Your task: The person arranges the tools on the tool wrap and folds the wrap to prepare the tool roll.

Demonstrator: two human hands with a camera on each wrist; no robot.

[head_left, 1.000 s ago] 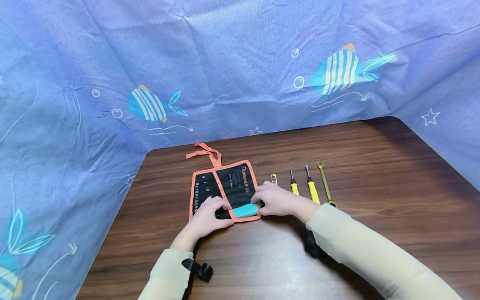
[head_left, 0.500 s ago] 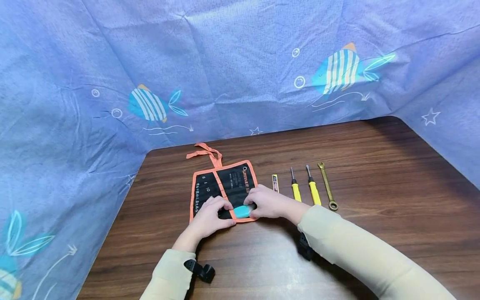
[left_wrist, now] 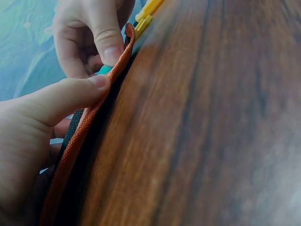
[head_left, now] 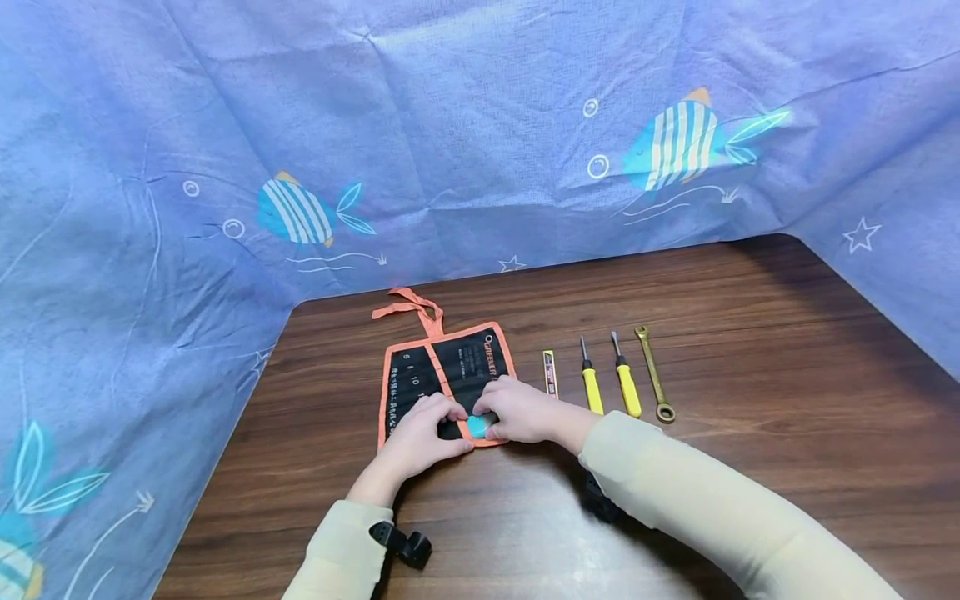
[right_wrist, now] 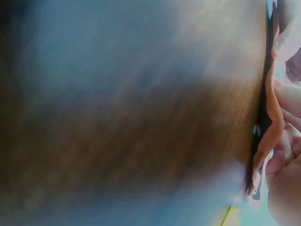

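In the head view, the bag [head_left: 472, 367] lies spread out on the brown table [head_left: 735, 333], just below the middle of the frame. It is black with orange edges, and an orange tie [head_left: 432, 319] pokes up from its top. The left hand [head_left: 416, 437], at the bag's lower left, pinches the bag's bottom edge. The left wrist view shows that thumb on the orange trim. The right hand [head_left: 521, 408], at the bag's lower right, pinches the green thing [head_left: 477, 427] between thumb and finger. The green thing's left end meets the orange band across the bag; I can't tell how much of it is tucked in.

To the right of the middle are a thin strip [head_left: 551, 375], two yellow screwdrivers [head_left: 592, 389] [head_left: 628, 389] and a gold wrench [head_left: 655, 375], side by side and apart. A blue cloth [head_left: 465, 125] with fish on it fills the top of the frame.
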